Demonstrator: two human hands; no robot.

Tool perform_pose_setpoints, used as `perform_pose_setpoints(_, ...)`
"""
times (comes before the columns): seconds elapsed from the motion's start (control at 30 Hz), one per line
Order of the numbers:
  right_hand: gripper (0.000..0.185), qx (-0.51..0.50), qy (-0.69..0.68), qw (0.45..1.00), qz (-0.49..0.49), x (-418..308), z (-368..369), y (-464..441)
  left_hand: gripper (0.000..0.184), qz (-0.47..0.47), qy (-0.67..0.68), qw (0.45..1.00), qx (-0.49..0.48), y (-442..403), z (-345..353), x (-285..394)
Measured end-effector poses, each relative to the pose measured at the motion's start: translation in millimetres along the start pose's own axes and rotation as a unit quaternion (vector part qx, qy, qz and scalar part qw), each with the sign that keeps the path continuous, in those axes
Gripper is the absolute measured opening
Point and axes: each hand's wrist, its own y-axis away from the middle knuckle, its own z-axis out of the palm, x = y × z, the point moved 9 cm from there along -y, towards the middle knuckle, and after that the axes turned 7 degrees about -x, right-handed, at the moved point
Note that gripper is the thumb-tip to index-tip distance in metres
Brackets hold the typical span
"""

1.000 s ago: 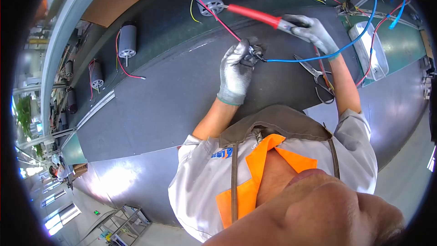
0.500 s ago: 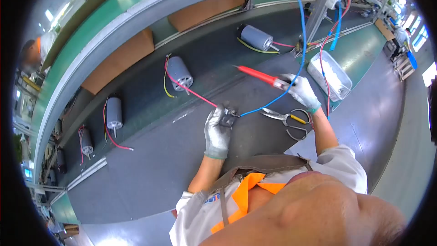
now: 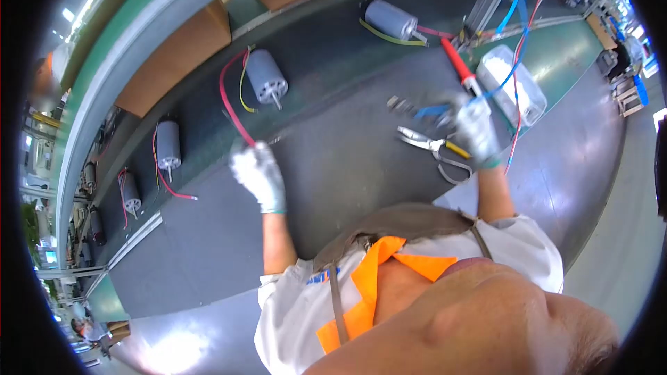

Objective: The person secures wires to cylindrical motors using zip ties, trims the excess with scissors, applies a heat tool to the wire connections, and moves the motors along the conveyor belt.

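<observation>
My left hand (image 3: pixel 258 175), in a pale work glove, is closed on the end of the red wire (image 3: pixel 231 106) that runs from a grey motor (image 3: pixel 267 75). Its fingers are blurred. On the right, my gloved right hand (image 3: pixel 474 127) is closed around the red probe (image 3: pixel 456 61), whose tip points up beside another grey motor (image 3: pixel 390 19). The blue cable (image 3: pixel 513 73) passes by this hand. A blurred metal clip (image 3: pixel 401 103) hangs left of the hand. Shears (image 3: pixel 434 147) with a yellow-marked handle lie below it.
Two more grey motors (image 3: pixel 168 146) (image 3: pixel 130 193) with wires stand at the left. A clear plastic box (image 3: pixel 513 87) sits at the right. Cardboard (image 3: pixel 174 55) and a curved metal rail (image 3: pixel 139 28) lie beyond the motors. A person (image 3: pixel 52 73) is at the far left.
My left hand has moved left with the red wire, away from the clip and the blue cable. The probe has swung upright in my right hand. The view has also shifted.
</observation>
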Motion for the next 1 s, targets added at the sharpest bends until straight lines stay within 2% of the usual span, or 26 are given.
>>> perform_pose_setpoints(0.03, 0.029, 0.04, 0.061, 0.997, -0.009, -30, -15, -12, 0.034, 0.009, -0.162, 0.986, 0.036, 0, -29, -7)
perform_pose_setpoints(0.07, 0.035, 0.082, 0.066, 0.989, 0.104, 7, -38, -13, 0.051, -0.053, -0.213, 0.974, 0.058, 2, -49, -21)
perform_pose_setpoints(0.1, 0.041, 0.011, 0.302, 0.9, 0.313, 36, -57, -6, 0.056, -0.055, -0.217, 0.972, 0.075, 7, -61, -24)
perform_pose_setpoints(0.17, 0.042, -0.077, 0.376, 0.905, 0.182, 42, -33, -11, 0.05, 0.024, -0.161, 0.987, 0.009, 18, -52, 10)
perform_pose_setpoints(0.2, 0.039, -0.12, 0.281, 0.923, 0.233, 42, -13, -15, 0.044, 0.125, -0.117, 0.984, -0.042, 28, -32, 43)
perform_pose_setpoints(0.23, 0.039, -0.186, 0.273, 0.914, 0.235, 33, 7, -27, 0.039, 0.157, -0.003, 0.974, -0.162, 42, -1, 72)
perform_pose_setpoints(0.27, 0.04, -0.205, 0.255, 0.92, 0.217, 34, 18, -41, 0.042, 0.211, -0.005, 0.915, -0.343, 68, 37, 104)
perform_pose_setpoints(0.3, 0.041, -0.222, 0.236, 0.926, 0.196, 36, 26, -57, 0.044, 0.294, 0.015, 0.876, -0.383, 90, 62, 142)
perform_pose_setpoints(0.37, 0.039, -0.189, 0.079, 0.975, 0.085, 19, 37, -97, 0.048, 0.441, 0.075, 0.762, -0.469, 140, 104, 211)
perform_pose_setpoints(0.43, 0.039, -0.179, 0.0, 0.983, 0.042, -20, 59, -125, 0.05, 0.482, 0.174, 0.764, -0.393, 130, 105, 269)
perform_pose_setpoints(0.47, 0.039, -0.18, 0.001, 0.983, 0.041, -23, 68, -140, 0.049, 0.494, 0.185, 0.75, -0.398, 128, 119, 288)
perform_pose_setpoints(0.5, 0.041, -0.133, 0.097, 0.983, -0.085, -45, 68, -157, 0.048, 0.506, 0.198, 0.735, -0.405, 124, 132, 302)
perform_pose_setpoints(0.53, 0.044, -0.082, 0.191, 0.956, -0.208, -64, 64, -166, 0.048, 0.506, 0.199, 0.734, -0.406, 121, 145, 314)
perform_pose_setpoints(0.57, 0.05, -0.024, 0.382, 0.901, -0.205, -57, 52, -185, 0.047, 0.512, 0.201, 0.738, -0.392, 118, 156, 324)
perform_pose_setpoints(0.6, 0.055, 0.046, 0.464, 0.866, -0.179, -35, 29, -211, 0.046, 0.517, 0.203, 0.741, -0.377, 117, 161, 328)
perform_pose_setpoints(0.63, 0.064, 0.076, 0.551, 0.831, -0.005, 6, -5, -239, 0.046, 0.517, 0.205, 0.739, -0.38, 117, 165, 327)
perform_pose_setpoints(0.67, 0.071, 0.088, 0.573, 0.813, 0.048, 39, -36, -257, 0.045, 0.488, 0.245, 0.747, -0.38, 111, 166, 324)
perform_pose_setpoints(0.7, 0.074, 0.055, 0.567, 0.806, 0.16, 89, -62, -273, 0.043, 0.458, 0.282, 0.754, -0.378, 105, 167, 320)
perform_pose_setpoints(0.73, 0.077, 0.049, 0.559, 0.813, 0.158, 116, -65, -273, 0.035, 0.43, 0.312, 0.772, -0.347, 96, 165, 314)
perform_pose_setpoints(0.77, 0.079, 0.045, 0.55, 0.82, 0.155, 130, -64, -274, 0.035, 0.429, 0.309, 0.775, -0.346, 98, 172, 310)
perform_pose_setpoints(0.83, 0.081, 0.051, 0.597, 0.786, 0.153, 110, -33, -261, 0.029, 0.286, 0.358, 0.844, -0.277, 78, 189, 284)
perform_pose_setpoints(0.9, 0.07, 0.023, 0.663, 0.744, 0.082, 85, 4, -238, 0.028, 0.225, 0.383, 0.865, -0.235, 57, 193, 270)
perform_pose_setpoints(0.97, 0.068, 0.051, 0.648, 0.758, 0.045, 68, 14, -224, 0.031, 0.185, 0.358, 0.895, -0.188, 37, 190, 248)
perform_pose_setpoints(1.0, 0.069, 0.035, 0.604, 0.791, 0.092, 78, 7, -223, 0.034, 0.182, 0.338, 0.911, -0.153, 28, 179, 235)
